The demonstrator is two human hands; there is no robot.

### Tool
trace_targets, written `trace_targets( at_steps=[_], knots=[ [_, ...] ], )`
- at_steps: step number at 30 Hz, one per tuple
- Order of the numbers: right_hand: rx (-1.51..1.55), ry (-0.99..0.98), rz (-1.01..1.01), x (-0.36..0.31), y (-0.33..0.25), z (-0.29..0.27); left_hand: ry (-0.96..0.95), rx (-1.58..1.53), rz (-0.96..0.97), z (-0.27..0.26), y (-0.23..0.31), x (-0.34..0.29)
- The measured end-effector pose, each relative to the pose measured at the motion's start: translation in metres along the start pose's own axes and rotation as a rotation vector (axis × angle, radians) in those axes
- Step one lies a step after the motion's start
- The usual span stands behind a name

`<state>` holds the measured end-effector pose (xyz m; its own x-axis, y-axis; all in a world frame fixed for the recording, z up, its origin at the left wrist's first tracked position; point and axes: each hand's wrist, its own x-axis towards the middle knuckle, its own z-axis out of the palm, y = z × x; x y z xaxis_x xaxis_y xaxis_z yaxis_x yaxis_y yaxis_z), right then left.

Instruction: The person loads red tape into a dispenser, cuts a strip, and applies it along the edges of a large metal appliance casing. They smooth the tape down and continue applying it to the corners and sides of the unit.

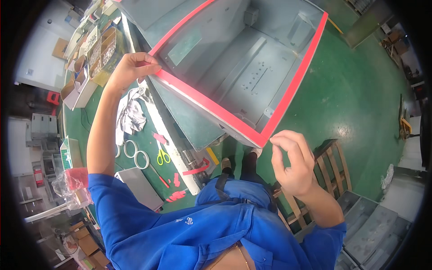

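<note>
A grey metal cabinet shell [189, 93] lies with its open side up, tilted across the work table. Red tape [202, 99] runs along its rim. At the left corner of that rim, my left hand [132, 71] is closed, thumb and fingers pressed together on the tape; the fingertips partly cover the corner. My right hand [294, 163] hovers just off the near right corner, its fingers curved and the thumb apart from the index finger. I see nothing in it.
Yellow-green scissors [163, 157], tape rolls [141, 159], a grey cloth [130, 112] and red tape scraps [176, 195] lie on the green table. Boxes of small parts [104, 58] stand at the far left. A wooden pallet [330, 168] and grey metal panels [373, 225] are to the right.
</note>
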<state>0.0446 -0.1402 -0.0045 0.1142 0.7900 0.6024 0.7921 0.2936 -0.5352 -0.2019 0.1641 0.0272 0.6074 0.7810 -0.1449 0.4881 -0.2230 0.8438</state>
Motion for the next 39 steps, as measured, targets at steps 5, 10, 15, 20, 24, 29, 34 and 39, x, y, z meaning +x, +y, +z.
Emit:
trace_targets(
  at_steps=[5,10,15,20,24,29,34,39],
  knots=[
    [-0.085,0.02,-0.128,-0.003,0.003,0.0,-0.006,0.003,-0.01,0.001,0.006,0.0],
    [-0.279,0.012,-0.336,0.0,0.006,0.004,0.008,0.029,-0.031,0.001,0.005,0.0],
    [-0.391,0.004,-0.402,-0.007,0.008,0.01,0.006,0.02,-0.024,0.002,0.006,0.001],
    [-0.129,0.041,-0.161,-0.013,0.011,0.005,0.014,0.016,-0.039,0.002,0.006,0.002],
    [0.044,0.06,0.001,-0.002,0.006,0.001,0.035,0.016,-0.024,0.002,0.002,0.002],
    [0.094,0.004,0.049,0.0,0.0,0.006,0.002,-0.038,0.015,0.0,-0.001,0.002],
    [-0.044,0.005,-0.041,-0.004,0.002,0.006,0.011,-0.103,0.027,-0.001,-0.002,0.0],
    [-0.114,0.026,-0.123,-0.001,0.003,0.003,0.04,-0.127,0.004,0.002,0.003,-0.002]
  ],
)
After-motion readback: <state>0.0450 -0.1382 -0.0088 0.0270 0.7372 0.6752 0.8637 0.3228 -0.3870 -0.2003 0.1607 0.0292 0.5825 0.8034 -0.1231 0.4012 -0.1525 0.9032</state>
